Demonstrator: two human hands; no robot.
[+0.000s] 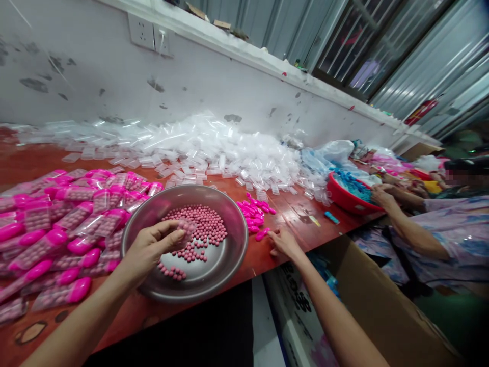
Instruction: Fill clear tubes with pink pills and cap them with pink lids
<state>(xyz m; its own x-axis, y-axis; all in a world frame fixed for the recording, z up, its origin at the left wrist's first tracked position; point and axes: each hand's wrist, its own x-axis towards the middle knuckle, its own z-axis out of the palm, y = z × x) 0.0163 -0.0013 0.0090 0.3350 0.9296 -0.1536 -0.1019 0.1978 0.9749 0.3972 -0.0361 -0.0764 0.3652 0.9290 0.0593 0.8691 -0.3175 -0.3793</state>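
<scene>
Pinched in my left hand (156, 247) is a small clear plastic container (188, 228) with pink balls inside, held over a metal bowl (229, 265). Loose pink balls (206, 221) cover part of the bowl's floor. My right hand (283, 242) reaches to the right of the bowl, its fingertips at a bright pink cap (262, 234). Whether the fingers grip that cap or only touch it, I cannot tell. More pink caps (252, 214) lie in a small heap just beyond.
Filled containers with pink caps (72, 219) are piled left of the bowl. Clear empty containers (198, 142) form a long heap along the wall. At right, a co-worker's hands (384, 196) are at a red basin (344, 196) of blue pieces. A cardboard box (367, 285) stands below the table edge.
</scene>
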